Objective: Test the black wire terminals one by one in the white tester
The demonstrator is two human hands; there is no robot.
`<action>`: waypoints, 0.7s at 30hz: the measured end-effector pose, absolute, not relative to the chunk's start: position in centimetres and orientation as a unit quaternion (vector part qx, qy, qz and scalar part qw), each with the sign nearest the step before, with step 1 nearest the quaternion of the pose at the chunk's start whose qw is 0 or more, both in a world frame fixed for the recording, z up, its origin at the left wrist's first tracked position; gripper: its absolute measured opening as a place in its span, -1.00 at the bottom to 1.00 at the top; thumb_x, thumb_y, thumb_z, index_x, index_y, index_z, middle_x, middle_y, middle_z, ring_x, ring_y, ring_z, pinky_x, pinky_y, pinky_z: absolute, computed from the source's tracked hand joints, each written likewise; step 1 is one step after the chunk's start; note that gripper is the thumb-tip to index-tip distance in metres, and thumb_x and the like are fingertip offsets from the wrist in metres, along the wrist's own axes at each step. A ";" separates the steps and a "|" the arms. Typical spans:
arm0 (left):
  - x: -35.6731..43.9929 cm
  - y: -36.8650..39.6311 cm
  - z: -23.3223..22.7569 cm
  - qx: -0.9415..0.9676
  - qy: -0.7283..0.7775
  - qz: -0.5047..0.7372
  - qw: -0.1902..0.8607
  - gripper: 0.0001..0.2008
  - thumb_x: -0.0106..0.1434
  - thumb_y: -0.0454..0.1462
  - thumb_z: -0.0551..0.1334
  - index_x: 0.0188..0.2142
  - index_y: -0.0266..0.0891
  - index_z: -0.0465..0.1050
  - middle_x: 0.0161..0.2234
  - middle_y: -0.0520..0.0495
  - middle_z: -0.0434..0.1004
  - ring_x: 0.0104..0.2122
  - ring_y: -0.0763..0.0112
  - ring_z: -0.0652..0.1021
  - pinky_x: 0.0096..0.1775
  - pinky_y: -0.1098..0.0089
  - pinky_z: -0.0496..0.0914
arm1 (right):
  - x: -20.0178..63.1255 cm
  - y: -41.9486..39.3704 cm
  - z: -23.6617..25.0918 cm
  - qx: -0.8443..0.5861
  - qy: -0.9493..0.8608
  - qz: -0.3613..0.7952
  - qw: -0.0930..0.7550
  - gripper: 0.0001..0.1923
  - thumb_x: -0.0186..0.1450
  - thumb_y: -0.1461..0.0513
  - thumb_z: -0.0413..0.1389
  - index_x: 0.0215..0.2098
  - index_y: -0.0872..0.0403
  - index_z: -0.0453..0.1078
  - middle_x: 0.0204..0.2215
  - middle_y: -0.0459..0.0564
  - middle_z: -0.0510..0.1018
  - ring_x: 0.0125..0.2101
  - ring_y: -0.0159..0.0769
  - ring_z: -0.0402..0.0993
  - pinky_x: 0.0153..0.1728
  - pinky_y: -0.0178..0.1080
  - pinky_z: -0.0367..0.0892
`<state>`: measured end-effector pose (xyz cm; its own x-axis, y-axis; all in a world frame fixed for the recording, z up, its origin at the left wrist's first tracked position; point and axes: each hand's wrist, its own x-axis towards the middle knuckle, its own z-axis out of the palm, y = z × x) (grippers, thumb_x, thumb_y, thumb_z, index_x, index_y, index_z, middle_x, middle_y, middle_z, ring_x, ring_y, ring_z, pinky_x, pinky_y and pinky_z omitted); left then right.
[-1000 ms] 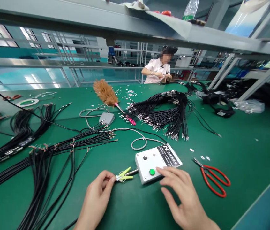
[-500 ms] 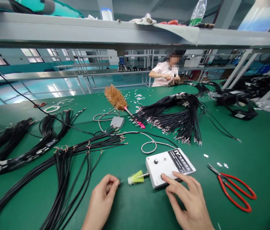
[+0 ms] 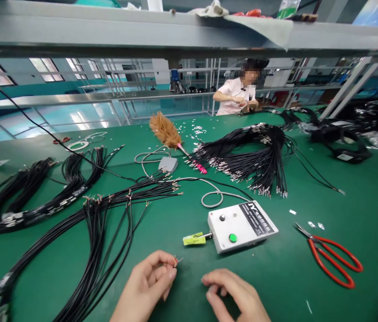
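Note:
My left hand (image 3: 152, 279) pinches a small thin wire (image 3: 179, 260) between thumb and forefinger. Its pale tip pokes out to the right; the rest is hidden in the fingers. To the right, my right hand (image 3: 232, 293) is bent with thumb and forefinger apart, and nothing shows between them. Just beyond both hands sits a white control box (image 3: 239, 226) with a black knob, a lit green button (image 3: 232, 238) and a black label. A yellow-green clip-like piece (image 3: 195, 239) is on the metal shaft at the box's left side.
Red-handled scissors (image 3: 334, 259) lie at right, near small clear scraps. Bundles of black cables (image 3: 108, 210) spread at left, another bundle (image 3: 262, 147) behind the box. A feather duster (image 3: 165, 129) and grey pedal (image 3: 168, 164) lie mid-table. A person (image 3: 237, 94) works across the table, below a shelf (image 3: 142, 33).
My right hand has come off the box toward me, and the green button now shows lit. My left hand has shifted slightly right with the wire. The clip-like piece has turned. The view has tilted down.

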<state>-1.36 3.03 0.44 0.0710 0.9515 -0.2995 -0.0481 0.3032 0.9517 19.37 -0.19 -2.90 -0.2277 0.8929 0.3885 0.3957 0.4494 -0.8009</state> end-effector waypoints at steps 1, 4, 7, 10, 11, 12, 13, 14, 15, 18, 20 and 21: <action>-1.2 2.6 0.8 0.411 0.533 0.406 0.618 -0.55 -0.01 0.04 0.45 -0.39 -0.30 0.48 -0.62 0.14 0.30 -0.64 0.61 0.25 -0.55 0.54 0.11 | 18.8 0.1 -2.4 -0.454 -0.703 0.326 0.440 -0.71 0.23 0.41 0.09 -0.12 0.00 0.42 -0.33 -0.04 0.62 -0.41 -0.33 0.57 -0.38 -0.38 0.45; -0.9 1.6 1.8 0.399 0.524 0.384 0.647 -0.55 -0.02 0.05 0.46 -0.42 -0.30 0.48 -0.67 0.15 0.28 -0.67 0.62 0.22 -0.56 0.52 0.06 | 17.1 0.6 -1.1 -0.475 -0.635 0.411 0.451 -0.76 0.24 0.35 0.10 -0.14 0.03 0.45 -0.33 -0.02 0.61 -0.39 -0.33 0.55 -0.38 -0.38 0.44; -0.7 1.2 2.4 0.393 0.526 0.385 0.649 -0.53 -0.06 0.07 0.46 -0.43 -0.29 0.50 -0.64 0.11 0.33 -0.67 0.61 0.23 -0.59 0.52 0.07 | 16.0 0.8 -0.4 -0.460 -0.612 0.446 0.464 -0.81 0.24 0.31 0.12 -0.18 0.08 0.48 -0.36 -0.01 0.56 -0.42 -0.34 0.52 -0.39 -0.36 0.42; -0.6 1.1 2.5 0.394 0.536 0.384 0.640 -0.53 -0.08 0.08 0.46 -0.45 -0.28 0.51 -0.61 0.08 0.38 -0.67 0.58 0.25 -0.62 0.53 0.09 | 15.9 0.8 -0.3 -0.452 -0.595 0.458 0.481 -0.85 0.23 0.29 0.12 -0.23 0.11 0.49 -0.38 -0.01 0.52 -0.44 -0.34 0.49 -0.43 -0.34 0.39; -0.5 1.1 2.5 0.397 0.541 0.380 0.637 -0.54 -0.08 0.08 0.46 -0.45 -0.27 0.52 -0.62 0.08 0.38 -0.67 0.58 0.25 -0.62 0.53 0.09 | 16.0 0.8 -0.2 -0.452 -0.590 0.465 0.481 -0.85 0.24 0.28 0.12 -0.24 0.11 0.49 -0.38 -0.01 0.51 -0.44 -0.34 0.48 -0.42 -0.33 0.38; -0.5 1.1 2.4 0.401 0.546 0.376 0.632 -0.56 -0.07 0.07 0.45 -0.45 -0.26 0.52 -0.62 0.08 0.38 -0.67 0.57 0.25 -0.62 0.53 0.10 | 16.1 0.8 -0.2 -0.454 -0.583 0.474 0.478 -0.86 0.24 0.27 0.12 -0.24 0.11 0.49 -0.39 -0.01 0.50 -0.44 -0.34 0.47 -0.41 -0.32 0.37; -0.6 1.0 2.2 0.409 0.550 0.372 0.626 -0.59 -0.04 0.05 0.45 -0.46 -0.25 0.53 -0.62 0.08 0.37 -0.66 0.55 0.26 -0.61 0.53 0.12 | 16.2 0.9 -0.2 -0.457 -0.573 0.489 0.472 -0.86 0.25 0.25 0.12 -0.24 0.11 0.49 -0.39 -0.02 0.49 -0.43 -0.34 0.45 -0.40 -0.31 0.36; -0.6 1.0 2.0 0.419 0.551 0.367 0.621 -0.64 -0.01 0.02 0.44 -0.46 -0.24 0.54 -0.62 0.08 0.38 -0.63 0.53 0.28 -0.59 0.52 0.16 | 16.3 1.0 0.0 -0.461 -0.561 0.510 0.461 -0.85 0.26 0.23 0.12 -0.25 0.11 0.49 -0.39 -0.02 0.48 -0.44 -0.34 0.44 -0.39 -0.30 0.35; -0.7 1.0 1.8 0.433 0.550 0.360 0.617 -0.68 0.02 -0.02 0.43 -0.46 -0.23 0.54 -0.61 0.07 0.39 -0.61 0.50 0.31 -0.55 0.52 0.21 | 16.3 1.1 0.1 -0.465 -0.548 0.531 0.448 -0.84 0.26 0.21 0.12 -0.26 0.12 0.48 -0.39 -0.03 0.47 -0.44 -0.34 0.43 -0.39 -0.30 0.34; -0.9 1.0 1.0 0.472 0.537 0.342 0.610 -0.76 0.09 -0.08 0.38 -0.44 -0.20 0.56 -0.55 0.02 0.47 -0.51 0.40 0.42 -0.42 0.48 0.33 | 16.4 1.4 0.8 -0.480 -0.523 0.569 0.415 -0.83 0.23 0.18 0.14 -0.33 0.13 0.45 -0.44 -0.06 0.44 -0.45 -0.36 0.38 -0.42 -0.31 0.27; -1.0 1.0 0.7 0.488 0.532 0.334 0.606 -0.78 0.11 -0.09 0.36 -0.44 -0.20 0.56 -0.53 0.01 0.48 -0.48 0.37 0.45 -0.40 0.47 0.36 | 16.4 1.6 1.1 -0.486 -0.530 0.560 0.412 -0.87 0.21 0.20 0.14 -0.40 0.12 0.42 -0.48 -0.09 0.41 -0.48 -0.38 0.34 -0.45 -0.32 0.21; -1.0 1.0 0.6 0.492 0.533 0.333 0.602 -0.79 0.12 -0.09 0.35 -0.44 -0.19 0.55 -0.53 0.01 0.49 -0.48 0.37 0.46 -0.40 0.48 0.36 | 16.4 1.6 1.2 -0.486 -0.542 0.547 0.413 -0.89 0.21 0.22 0.13 -0.42 0.12 0.40 -0.49 -0.11 0.40 -0.49 -0.39 0.32 -0.46 -0.33 0.19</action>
